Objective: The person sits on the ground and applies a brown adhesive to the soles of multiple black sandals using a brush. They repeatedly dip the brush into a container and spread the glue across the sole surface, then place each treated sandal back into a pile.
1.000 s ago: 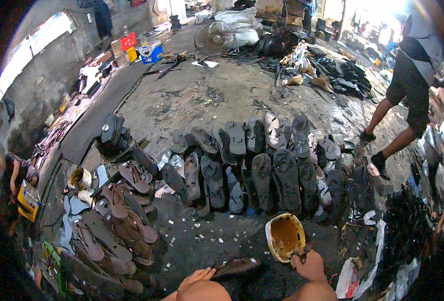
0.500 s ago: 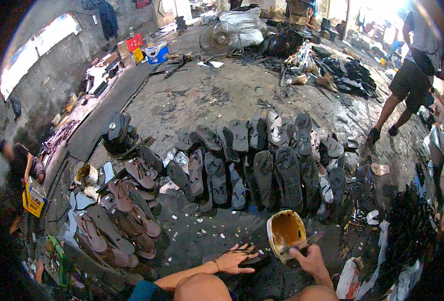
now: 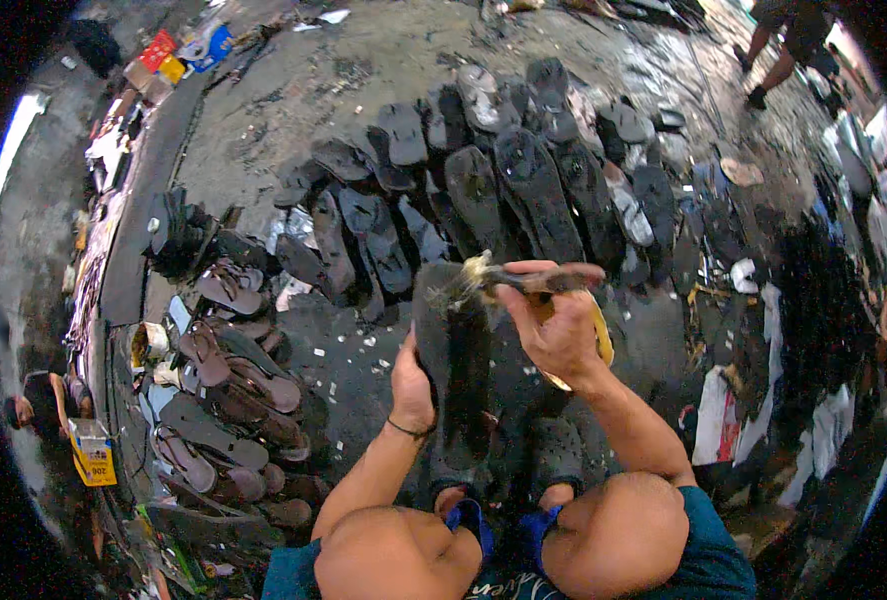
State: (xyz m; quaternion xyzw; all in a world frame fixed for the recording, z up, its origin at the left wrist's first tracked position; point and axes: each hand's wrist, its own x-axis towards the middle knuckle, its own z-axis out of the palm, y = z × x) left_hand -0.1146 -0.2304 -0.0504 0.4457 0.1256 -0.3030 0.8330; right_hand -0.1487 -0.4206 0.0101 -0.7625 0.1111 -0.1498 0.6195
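Held upright lengthwise before me is a dark shoe sole (image 3: 453, 370), gripped along its left edge by my left hand (image 3: 412, 390). Closed around the handle of a brush (image 3: 559, 280), my right hand (image 3: 561, 335) brings its pale, sticky-looking bristles onto the sole's far end. Mostly hidden behind that hand is a tub (image 3: 604, 340), of which a yellowish rim shows. Farther out lie rows of dark soles (image 3: 475, 195), some paler or patched with white.
To the left is a heap of strapped brown sandals (image 3: 225, 385), with a stack of dark soles (image 3: 173, 230) beyond. A person sits at the far left by a yellow box (image 3: 93, 455); another person's legs (image 3: 775, 70) stand at the upper right. Scraps litter the floor.
My left hand, earlier spread low over the ground, now holds the sole up. My right hand has lifted the brush from the tub to the sole. The view has tilted downward.
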